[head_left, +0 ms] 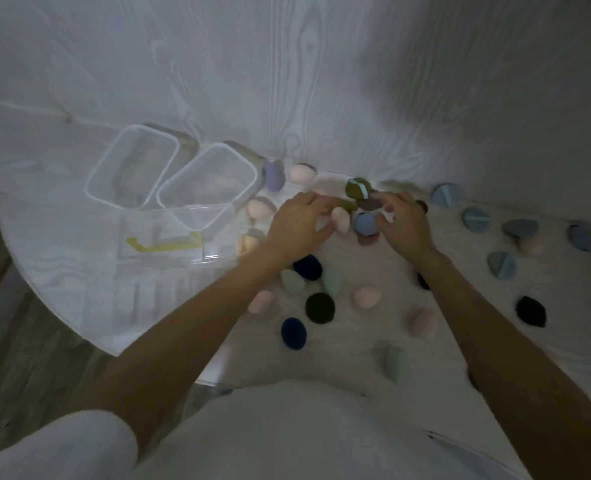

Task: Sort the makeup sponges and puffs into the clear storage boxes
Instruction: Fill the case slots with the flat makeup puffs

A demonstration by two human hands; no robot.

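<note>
We have both hands over the pile in the middle of the frame: our left hand [299,223] curls its fingers at a pale pink egg-shaped sponge [341,219], our right hand [403,221] at a soft blue rounded sponge [365,223], though blur hides whether either is truly gripped. These look light, squashy and matte, so we judge a gentle pinch across the fat middle suits them. Two clear plastic storage boxes [133,168] stand open at centre left, near the white table [62,271] edge, seemingly holding nothing yet
</note>
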